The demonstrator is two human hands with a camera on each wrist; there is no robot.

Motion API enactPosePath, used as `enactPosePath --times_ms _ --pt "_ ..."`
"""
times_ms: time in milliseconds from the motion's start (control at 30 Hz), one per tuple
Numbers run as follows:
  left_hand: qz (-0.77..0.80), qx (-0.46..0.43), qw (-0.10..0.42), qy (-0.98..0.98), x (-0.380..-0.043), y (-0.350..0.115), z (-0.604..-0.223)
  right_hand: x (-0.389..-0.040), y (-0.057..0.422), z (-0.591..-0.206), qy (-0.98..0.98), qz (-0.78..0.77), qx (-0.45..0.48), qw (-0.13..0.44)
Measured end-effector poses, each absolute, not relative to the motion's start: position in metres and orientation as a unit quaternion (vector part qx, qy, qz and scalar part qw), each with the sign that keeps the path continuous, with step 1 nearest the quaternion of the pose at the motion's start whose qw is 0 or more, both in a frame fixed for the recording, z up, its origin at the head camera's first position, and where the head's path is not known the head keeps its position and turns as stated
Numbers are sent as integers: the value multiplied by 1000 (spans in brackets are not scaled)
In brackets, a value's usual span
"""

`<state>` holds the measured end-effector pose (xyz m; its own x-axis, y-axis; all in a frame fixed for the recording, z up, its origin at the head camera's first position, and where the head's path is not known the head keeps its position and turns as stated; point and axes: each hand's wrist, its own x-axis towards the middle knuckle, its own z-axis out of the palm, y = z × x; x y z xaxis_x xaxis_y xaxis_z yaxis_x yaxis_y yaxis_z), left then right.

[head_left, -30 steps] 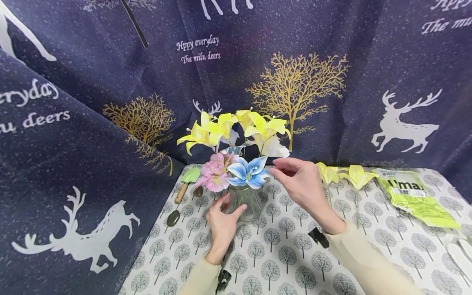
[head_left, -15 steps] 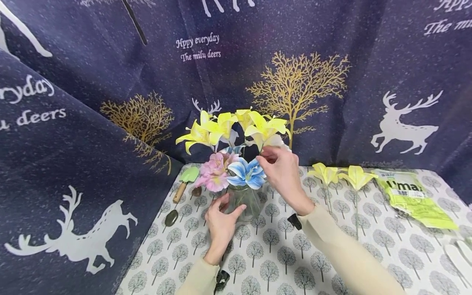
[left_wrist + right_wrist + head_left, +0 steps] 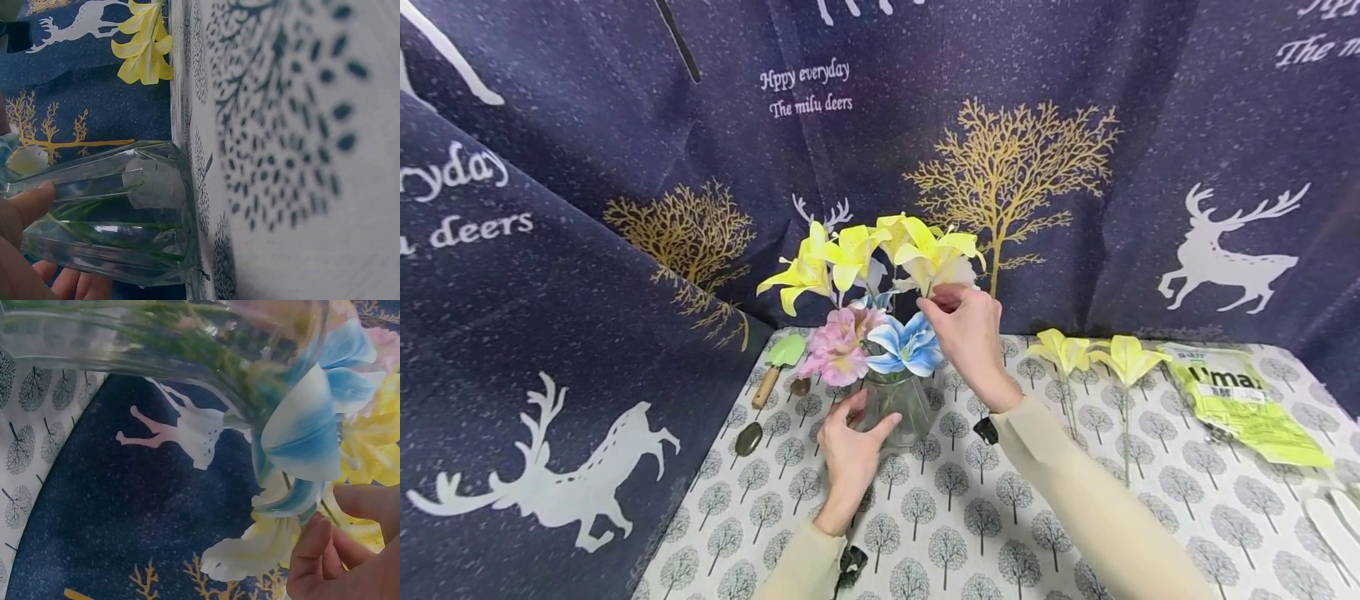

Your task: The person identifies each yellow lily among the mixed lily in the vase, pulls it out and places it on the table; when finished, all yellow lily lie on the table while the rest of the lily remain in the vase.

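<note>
In the head view, a clear glass vase [image 3: 912, 408] stands on the table with several artificial flowers in it. My left hand [image 3: 850, 442] holds the vase at its left side, thumb across the front. My right hand [image 3: 966, 337] is at the right of the bouquet, thumb and index finger pinching the thin stem [image 3: 329, 512] below a yellow lily [image 3: 936, 248]. Just under those fingers sits a blue-and-white lily [image 3: 906, 346]; pink blooms [image 3: 837, 348] are left of it. A white flower [image 3: 234, 557] hangs behind the right fingers. Green stems [image 3: 112, 225] show through the glass.
Two loose yellow lilies [image 3: 1127, 360] lie on the tree-print cloth at right, beside a green-yellow plastic bag [image 3: 1247, 408]. At left are a small green trowel [image 3: 786, 352] and dark stones [image 3: 748, 439]. A navy deer-print curtain [image 3: 880, 158] hangs behind and at left.
My right hand has moved left and up from beside the bouquet to the yellow lily's stem, and that lily has shifted slightly left. My left hand has stayed on the vase.
</note>
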<state>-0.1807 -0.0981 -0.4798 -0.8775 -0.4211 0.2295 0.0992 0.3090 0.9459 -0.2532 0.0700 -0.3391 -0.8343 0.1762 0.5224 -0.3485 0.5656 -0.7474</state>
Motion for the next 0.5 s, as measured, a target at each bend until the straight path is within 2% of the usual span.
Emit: enactPosePath --times_ms 500 --pt "-581 98 234 -774 -180 -98 -479 -262 68 -339 -836 469 33 283"
